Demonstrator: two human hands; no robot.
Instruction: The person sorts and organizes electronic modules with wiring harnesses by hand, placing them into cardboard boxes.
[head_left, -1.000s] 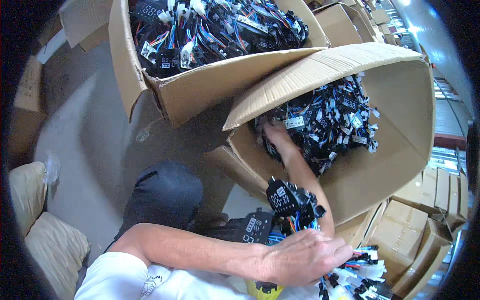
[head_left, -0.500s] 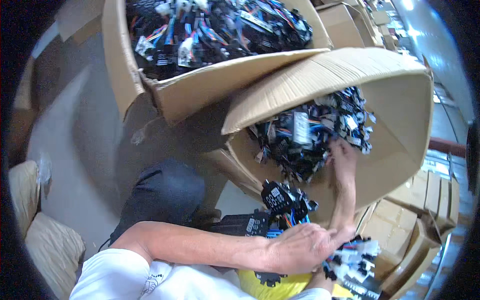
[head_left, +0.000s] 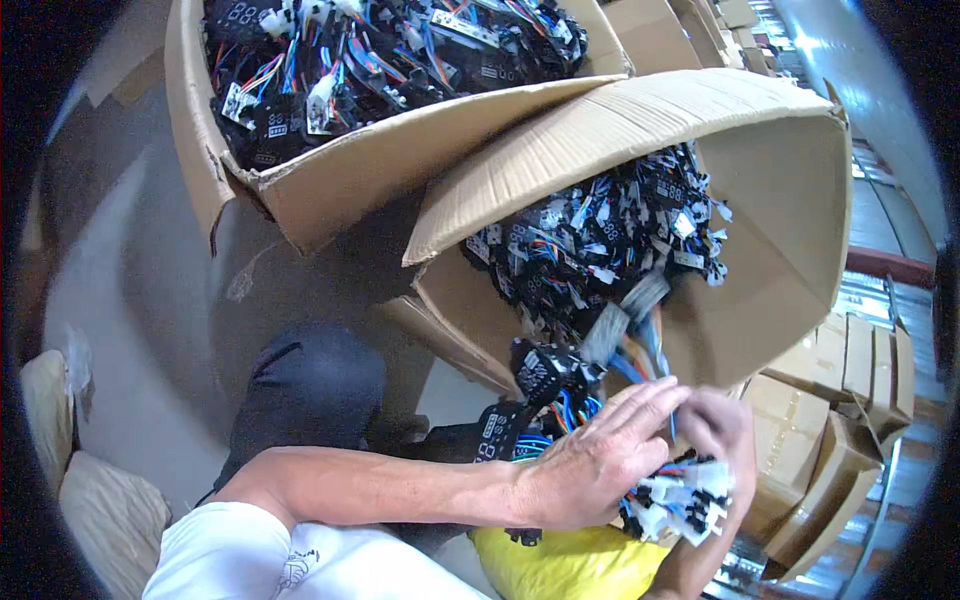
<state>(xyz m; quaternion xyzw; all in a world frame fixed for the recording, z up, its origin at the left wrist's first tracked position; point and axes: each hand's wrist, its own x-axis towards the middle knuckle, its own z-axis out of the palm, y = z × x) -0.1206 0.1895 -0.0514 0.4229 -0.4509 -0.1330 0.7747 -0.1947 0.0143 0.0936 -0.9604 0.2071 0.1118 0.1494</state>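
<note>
My left hand [head_left: 595, 470] is closed around a bundle of wired display boards. Black boards [head_left: 495, 430] stick out on its left side, and white plug connectors [head_left: 680, 500] fan out on its right. My right hand [head_left: 715, 420], smeared by motion, is beside the left fingertips. Multicoloured wires [head_left: 645, 350] run up from between the hands to two blurred small boards [head_left: 625, 315]; the right fingers appear to grip these wires. Beyond the hands, a tilted cardboard box [head_left: 770, 250] holds a heap of similar wired boards [head_left: 600, 240].
Another open carton [head_left: 400, 150], full of wired boards, stands at the far left of the tilted box. A yellow bag [head_left: 560, 560] lies below my hands. Stacked cartons [head_left: 800, 420] are at the right, and tan sacks [head_left: 110, 510] at the left.
My right hand has come out of the tilted box and back to my left hand, bringing wired boards with it. The left hand's fingers have straightened somewhat over the bundle.
</note>
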